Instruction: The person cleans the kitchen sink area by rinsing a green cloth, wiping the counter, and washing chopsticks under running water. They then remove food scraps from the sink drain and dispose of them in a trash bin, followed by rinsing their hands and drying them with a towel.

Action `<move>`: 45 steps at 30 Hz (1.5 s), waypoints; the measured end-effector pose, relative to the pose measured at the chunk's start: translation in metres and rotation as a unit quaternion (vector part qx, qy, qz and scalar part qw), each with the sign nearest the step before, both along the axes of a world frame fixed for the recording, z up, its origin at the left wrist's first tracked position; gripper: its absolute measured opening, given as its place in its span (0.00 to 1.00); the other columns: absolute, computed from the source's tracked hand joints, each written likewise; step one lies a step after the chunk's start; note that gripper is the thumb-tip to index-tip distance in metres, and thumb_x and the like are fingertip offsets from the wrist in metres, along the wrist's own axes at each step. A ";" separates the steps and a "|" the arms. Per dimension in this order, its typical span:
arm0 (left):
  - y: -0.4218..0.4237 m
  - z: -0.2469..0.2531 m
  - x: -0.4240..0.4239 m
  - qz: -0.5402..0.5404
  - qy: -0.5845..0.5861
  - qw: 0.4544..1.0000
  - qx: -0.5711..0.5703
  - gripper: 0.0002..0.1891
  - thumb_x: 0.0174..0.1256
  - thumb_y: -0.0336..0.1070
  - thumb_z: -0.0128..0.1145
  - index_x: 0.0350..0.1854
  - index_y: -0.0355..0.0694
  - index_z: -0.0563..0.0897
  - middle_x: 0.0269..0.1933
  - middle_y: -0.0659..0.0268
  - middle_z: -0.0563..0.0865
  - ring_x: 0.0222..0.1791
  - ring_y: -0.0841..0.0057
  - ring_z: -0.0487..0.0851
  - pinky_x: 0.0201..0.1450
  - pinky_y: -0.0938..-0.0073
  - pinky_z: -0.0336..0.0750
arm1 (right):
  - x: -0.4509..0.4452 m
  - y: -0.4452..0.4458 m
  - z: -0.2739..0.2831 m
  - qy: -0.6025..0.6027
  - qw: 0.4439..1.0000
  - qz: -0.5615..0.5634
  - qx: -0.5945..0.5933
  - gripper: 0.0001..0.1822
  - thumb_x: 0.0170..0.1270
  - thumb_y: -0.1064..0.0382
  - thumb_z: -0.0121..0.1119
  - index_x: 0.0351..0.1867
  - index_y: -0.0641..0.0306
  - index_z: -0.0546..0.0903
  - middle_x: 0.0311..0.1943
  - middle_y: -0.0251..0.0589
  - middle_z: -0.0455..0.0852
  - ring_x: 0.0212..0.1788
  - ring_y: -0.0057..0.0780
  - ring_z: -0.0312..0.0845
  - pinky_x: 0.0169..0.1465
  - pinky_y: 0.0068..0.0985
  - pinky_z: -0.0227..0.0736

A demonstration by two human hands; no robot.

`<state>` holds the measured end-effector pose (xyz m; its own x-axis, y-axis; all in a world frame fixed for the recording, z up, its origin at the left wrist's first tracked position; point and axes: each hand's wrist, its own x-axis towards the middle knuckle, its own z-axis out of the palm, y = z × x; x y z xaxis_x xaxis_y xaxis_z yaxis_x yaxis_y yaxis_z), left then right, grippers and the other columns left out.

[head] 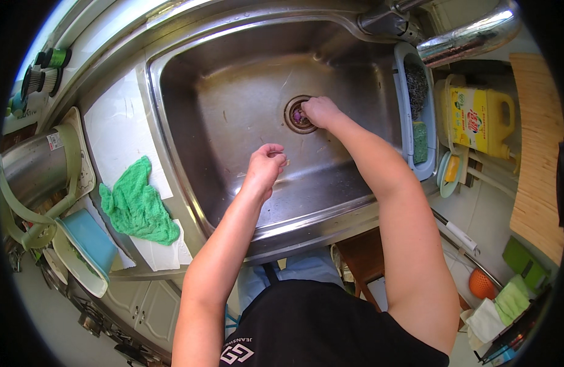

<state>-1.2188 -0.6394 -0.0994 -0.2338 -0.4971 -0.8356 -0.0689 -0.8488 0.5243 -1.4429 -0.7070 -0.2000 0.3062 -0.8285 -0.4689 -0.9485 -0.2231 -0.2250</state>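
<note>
A stainless steel sink (pixel 245 114) lies before me. My right hand (pixel 322 113) reaches to the round drain (pixel 289 125), its fingertips at the right side of the opening. Small purple and brownish scraps (pixel 298 117) lie inside the drain; whether the fingers pinch any of them is hidden. Lower and to the left, my left hand (pixel 266 167) hovers over the basin with loosely curled fingers. A tiny pale bit (pixel 288 162) shows by its fingertips, and I cannot tell if it is held or lies on the sink floor.
A green cloth (pixel 139 204) lies on white paper left of the sink. On the right rim hangs a blue-grey caddy (pixel 431 137) with a steel wool scourer (pixel 415 89) and a green sponge (pixel 420 142). The faucet (pixel 470 39) overhangs the back right, near a yellow jug (pixel 481 119).
</note>
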 end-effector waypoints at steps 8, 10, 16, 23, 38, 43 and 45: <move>0.001 0.001 -0.004 -0.005 0.008 1.000 0.000 0.15 0.58 0.27 0.56 0.48 0.32 0.76 0.38 0.64 0.80 0.36 0.79 0.79 0.37 0.79 0.72 | 0.019 0.007 -0.002 0.039 0.995 -0.090 0.004 0.13 0.53 0.54 0.61 0.31 0.61 0.85 0.33 0.51 0.86 0.39 0.46 0.83 0.45 0.39 0.77; 0.001 0.001 -0.002 -0.002 0.009 1.000 -0.001 0.15 0.58 0.27 0.56 0.48 0.32 0.76 0.38 0.64 0.80 0.35 0.79 0.79 0.37 0.80 0.72 | 0.021 0.005 0.004 0.037 0.994 -0.101 0.007 0.13 0.53 0.54 0.61 0.30 0.62 0.85 0.33 0.51 0.86 0.39 0.46 0.83 0.45 0.39 0.77; 0.001 -0.002 -0.003 0.004 0.008 1.000 0.004 0.15 0.57 0.27 0.56 0.48 0.32 0.77 0.37 0.65 0.80 0.35 0.80 0.78 0.37 0.80 0.72 | 0.038 0.008 0.010 0.031 0.987 -0.158 0.006 0.12 0.54 0.56 0.60 0.31 0.63 0.86 0.35 0.53 0.86 0.41 0.47 0.83 0.47 0.39 0.76; 0.001 -0.003 0.000 0.005 0.004 1.000 0.001 0.15 0.56 0.27 0.56 0.48 0.32 0.76 0.37 0.65 0.80 0.35 0.80 0.78 0.36 0.80 0.72 | 0.034 0.008 0.012 0.021 0.973 -0.216 0.079 0.11 0.56 0.66 0.53 0.35 0.65 0.85 0.40 0.55 0.85 0.45 0.48 0.82 0.50 0.39 0.76; 0.004 0.017 0.013 -0.030 0.008 1.000 -0.004 0.13 0.63 0.29 0.56 0.49 0.35 0.75 0.41 0.63 0.80 0.38 0.77 0.81 0.39 0.78 0.76 | 0.038 0.038 0.089 0.075 0.954 -0.287 0.046 0.23 0.55 0.63 0.62 0.52 0.62 0.69 0.49 0.57 0.76 0.51 0.53 0.77 0.53 0.40 0.73; 0.004 0.038 0.024 -0.055 0.024 0.998 -0.017 0.14 0.63 0.29 0.55 0.51 0.34 0.75 0.43 0.61 0.80 0.39 0.74 0.81 0.40 0.77 0.77 | 0.020 0.070 0.147 -0.067 0.912 -0.324 -0.240 0.23 0.51 0.60 0.68 0.43 0.63 0.69 0.43 0.48 0.75 0.45 0.50 0.74 0.47 0.40 0.71; 0.004 0.045 0.029 -0.067 0.036 0.997 -0.022 0.15 0.63 0.29 0.55 0.51 0.34 0.74 0.44 0.61 0.80 0.40 0.73 0.82 0.41 0.76 0.77 | 0.014 0.078 0.171 -0.132 0.879 -0.342 -0.305 0.22 0.50 0.60 0.69 0.41 0.63 0.69 0.41 0.46 0.74 0.44 0.48 0.74 0.46 0.38 0.70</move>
